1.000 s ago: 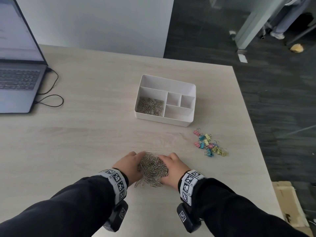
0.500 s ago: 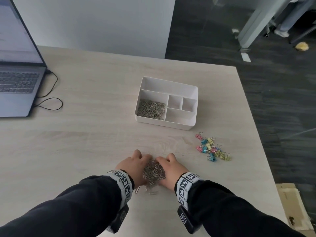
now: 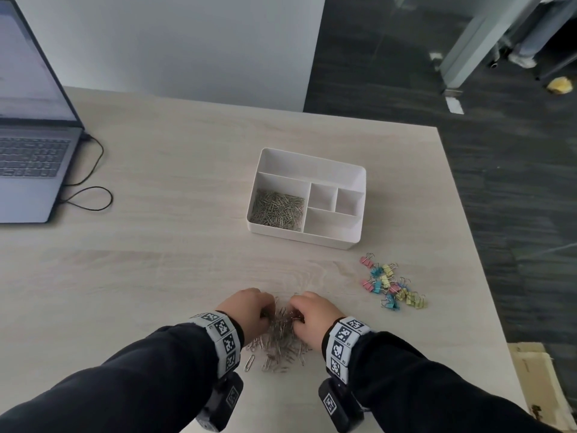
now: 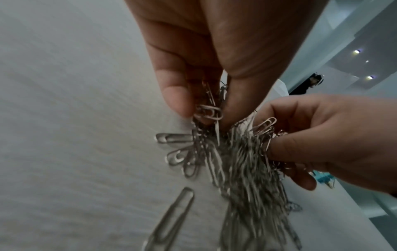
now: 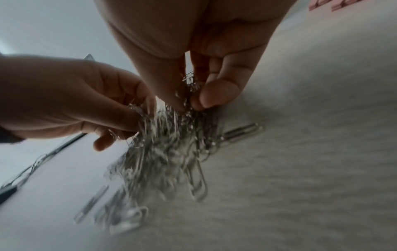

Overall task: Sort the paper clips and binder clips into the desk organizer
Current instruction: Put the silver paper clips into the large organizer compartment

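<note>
A pile of silver paper clips (image 3: 282, 335) lies near the table's front edge. My left hand (image 3: 249, 310) and right hand (image 3: 312, 314) flank it, and each pinches a bunch of clips with curled fingers. In the left wrist view my left hand (image 4: 206, 108) grips paper clips (image 4: 247, 161) between thumb and fingers, with the right hand (image 4: 318, 141) opposite. In the right wrist view my right hand (image 5: 191, 100) pinches paper clips (image 5: 167, 149). The white desk organizer (image 3: 331, 237) holds paper clips (image 3: 278, 209) in its left compartment. Coloured binder clips (image 3: 392, 282) lie on the table to its right front.
An open laptop (image 3: 28, 157) with a black cable (image 3: 90, 195) sits at the far left. The table's right edge (image 3: 474, 245) drops to a dark floor. A cardboard piece (image 3: 537, 385) lies on the floor at lower right. A few loose paper clips (image 3: 249, 362) lie toward me from the pile.
Both hands drew the spread pile together, then curled their fingers into it and took hold of bunches of clips. A few clips were left loose on the table nearer me.
</note>
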Action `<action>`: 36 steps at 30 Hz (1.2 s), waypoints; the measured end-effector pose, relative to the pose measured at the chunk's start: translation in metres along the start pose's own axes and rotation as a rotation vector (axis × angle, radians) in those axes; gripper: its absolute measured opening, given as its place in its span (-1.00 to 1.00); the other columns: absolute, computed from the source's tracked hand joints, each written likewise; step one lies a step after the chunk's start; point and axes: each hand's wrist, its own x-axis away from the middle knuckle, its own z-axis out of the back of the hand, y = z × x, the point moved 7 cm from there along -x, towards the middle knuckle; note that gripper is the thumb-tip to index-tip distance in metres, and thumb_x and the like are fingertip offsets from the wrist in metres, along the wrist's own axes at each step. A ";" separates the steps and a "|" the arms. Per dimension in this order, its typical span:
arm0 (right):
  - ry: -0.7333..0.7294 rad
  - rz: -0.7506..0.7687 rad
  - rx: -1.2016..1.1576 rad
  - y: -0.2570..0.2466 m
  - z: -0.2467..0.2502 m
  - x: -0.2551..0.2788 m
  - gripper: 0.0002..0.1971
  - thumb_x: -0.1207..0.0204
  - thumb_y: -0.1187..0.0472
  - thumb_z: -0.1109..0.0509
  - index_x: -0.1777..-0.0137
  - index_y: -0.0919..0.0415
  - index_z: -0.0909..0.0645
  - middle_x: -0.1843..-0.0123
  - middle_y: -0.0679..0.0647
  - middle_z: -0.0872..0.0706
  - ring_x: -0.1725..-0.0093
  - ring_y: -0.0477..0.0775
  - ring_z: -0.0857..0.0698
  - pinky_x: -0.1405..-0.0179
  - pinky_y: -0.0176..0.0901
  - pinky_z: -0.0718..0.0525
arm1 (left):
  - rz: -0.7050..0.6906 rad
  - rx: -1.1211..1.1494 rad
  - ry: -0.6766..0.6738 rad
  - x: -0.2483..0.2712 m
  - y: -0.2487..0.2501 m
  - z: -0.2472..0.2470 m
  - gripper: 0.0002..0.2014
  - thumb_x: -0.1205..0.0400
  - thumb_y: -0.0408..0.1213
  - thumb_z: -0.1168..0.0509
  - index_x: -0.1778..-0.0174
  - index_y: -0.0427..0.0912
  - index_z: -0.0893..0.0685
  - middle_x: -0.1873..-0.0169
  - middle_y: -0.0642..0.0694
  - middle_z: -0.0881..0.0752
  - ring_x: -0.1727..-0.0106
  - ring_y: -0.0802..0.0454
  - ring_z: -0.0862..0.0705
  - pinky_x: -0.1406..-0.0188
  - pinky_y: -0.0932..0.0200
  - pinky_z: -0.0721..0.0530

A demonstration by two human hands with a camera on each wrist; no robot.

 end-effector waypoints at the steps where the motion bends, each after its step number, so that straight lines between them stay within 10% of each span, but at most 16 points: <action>1: -0.002 0.006 -0.015 0.000 0.003 -0.001 -0.79 -0.48 0.26 -0.32 -0.11 0.12 -0.59 -0.05 0.03 -0.54 -0.04 0.11 -0.57 -0.06 -0.14 -0.52 | -0.002 0.005 -0.001 -0.001 -0.001 0.002 -0.80 -0.49 -0.28 -0.29 0.04 0.04 -0.73 0.17 0.10 -0.58 0.10 0.10 -0.57 -0.07 0.17 -0.62; 9: 0.045 0.013 -0.110 0.007 0.026 -0.004 -0.84 -0.42 0.25 -0.40 0.01 0.09 -0.67 0.06 -0.08 -0.57 0.08 -0.05 -0.56 0.07 -0.27 -0.47 | -0.014 0.137 0.037 -0.006 0.003 0.039 -0.88 -0.51 -0.25 -0.39 0.18 0.11 -0.74 0.29 0.23 -0.64 0.40 0.40 -0.60 0.40 0.61 -0.43; 12: 0.071 -0.006 -0.171 0.010 0.031 -0.004 -0.87 -0.40 0.23 -0.42 0.07 0.06 -0.67 0.04 -0.04 -0.64 0.07 0.00 -0.63 0.03 -0.19 -0.60 | 0.020 0.273 0.097 -0.015 0.005 0.065 -0.89 -0.53 -0.29 -0.40 0.22 0.04 -0.73 0.23 0.12 -0.74 0.57 0.35 -0.65 0.59 0.47 -0.54; 27: 0.131 -0.052 -0.281 0.026 0.038 0.001 -0.93 -0.44 0.24 -0.39 0.16 0.02 -0.63 0.14 -0.15 -0.57 0.29 -0.20 -0.55 0.30 -0.38 -0.58 | 0.093 0.498 0.397 -0.072 0.021 0.160 -0.96 -0.55 -0.23 -0.38 0.21 0.00 -0.70 0.30 0.01 -0.73 0.46 -0.05 -0.78 0.25 -0.17 -0.83; 36: 0.214 -0.065 -0.332 0.004 0.072 -0.020 -0.90 -0.44 0.24 -0.42 0.20 0.00 -0.62 0.15 -0.05 -0.66 0.32 -0.01 -0.69 0.31 -0.08 -0.77 | 0.112 0.576 0.434 -0.050 0.001 0.152 -0.79 -0.61 -0.24 -0.32 -0.12 0.10 -0.69 0.00 0.14 -0.73 0.31 0.06 -0.77 0.48 0.35 -0.62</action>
